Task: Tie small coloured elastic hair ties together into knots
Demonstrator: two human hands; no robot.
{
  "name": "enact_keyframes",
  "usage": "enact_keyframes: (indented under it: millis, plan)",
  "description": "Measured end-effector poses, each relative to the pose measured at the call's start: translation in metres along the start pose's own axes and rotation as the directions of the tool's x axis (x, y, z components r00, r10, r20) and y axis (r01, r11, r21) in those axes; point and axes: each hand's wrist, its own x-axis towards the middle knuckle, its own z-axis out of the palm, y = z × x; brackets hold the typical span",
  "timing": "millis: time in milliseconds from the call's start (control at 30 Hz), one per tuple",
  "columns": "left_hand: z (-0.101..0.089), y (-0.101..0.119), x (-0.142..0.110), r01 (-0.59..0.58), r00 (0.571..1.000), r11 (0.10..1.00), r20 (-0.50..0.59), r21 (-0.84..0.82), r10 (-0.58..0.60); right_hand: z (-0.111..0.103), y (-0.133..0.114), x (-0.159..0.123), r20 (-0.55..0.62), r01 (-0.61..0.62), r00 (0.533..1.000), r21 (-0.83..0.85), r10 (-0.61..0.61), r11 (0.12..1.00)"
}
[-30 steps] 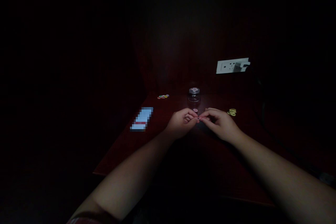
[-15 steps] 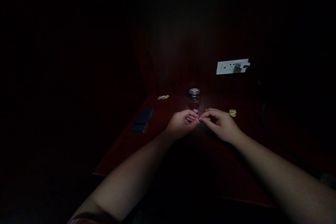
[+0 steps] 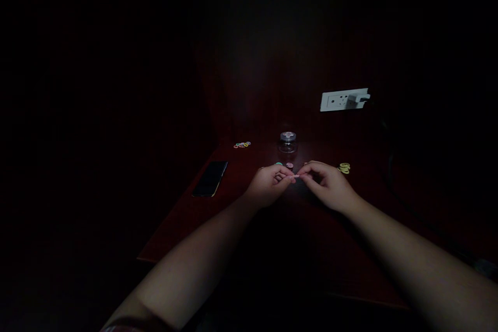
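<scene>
Left forearm (image 3: pixel 198 249): bare, rising diagonally from the lower left of the frame. Right forearm (image 3: pixel 412 251): bare, entering at the lower right corner, sloping up toward the centre. Left hand (image 3: pixel 266 185) and right hand (image 3: pixel 330 185) face each other just below and right of frame centre, fingertips close together; contact between them cannot be made out. Each: thumb drawn against index finger in a pinch. Left: remaining fingers (image 3: pixel 277 176) curled inward. Both wrists roughly in line with the forearms.
</scene>
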Motion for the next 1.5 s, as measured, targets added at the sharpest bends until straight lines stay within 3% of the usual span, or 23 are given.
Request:
enact_keyframes:
  millis: [767,1000,1333,1500]
  plan:
    - [0.0,-0.001,-0.002,0.002,1.0,1.0,0.018,0.026,-0.002,0.002,-0.001,-0.001,0.12,0.029,0.992,0.027,-0.032,0.999]
    - [-0.001,0.004,-0.003,-0.01,0.998,0.997,0.06,0.072,0.006,0.001,0.001,0.0,0.082,0.049,0.996,-0.066,-0.043,0.997]
    - [-0.001,0.013,-0.006,0.065,0.991,0.996,0.115,0.058,-0.072,-0.004,0.0,0.001,0.014,0.049,0.999,-0.122,-0.048,0.991]
    - [0.0,0.012,-0.005,0.049,0.994,0.997,0.099,0.065,-0.055,-0.002,0.0,0.0,0.047,0.018,0.999,-0.088,-0.014,0.996]
